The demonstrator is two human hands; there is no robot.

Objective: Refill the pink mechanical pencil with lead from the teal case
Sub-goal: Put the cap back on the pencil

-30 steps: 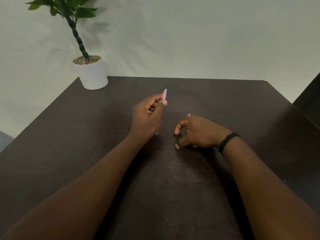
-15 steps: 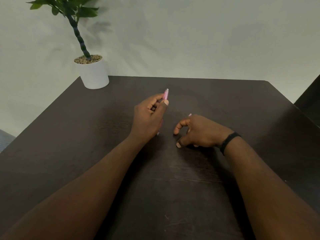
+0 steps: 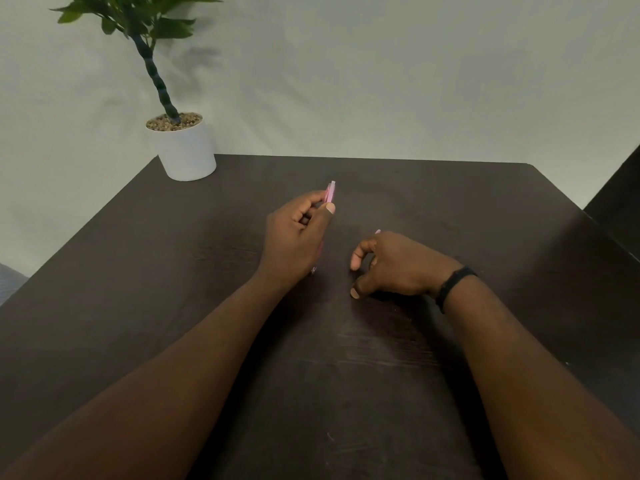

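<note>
My left hand (image 3: 294, 240) is closed around the pink mechanical pencil (image 3: 331, 190), holding it upright and tilted. Its top end sticks out above my thumb and its tip (image 3: 313, 270) shows below my palm, close to the dark table (image 3: 346, 375). My right hand (image 3: 394, 265), with a black band on the wrist, rests on the table to the right, fingers curled and thumb on the surface. A small pink piece (image 3: 377, 232) pokes out behind its fingers. The teal case is not in view.
A white pot with a green plant (image 3: 185, 150) stands at the table's far left corner. A pale wall lies behind the table. A dark object (image 3: 620, 199) sits past the right edge.
Both hands stay almost where they were, with the pencil still in my left hand. Only the view has shifted slightly.
</note>
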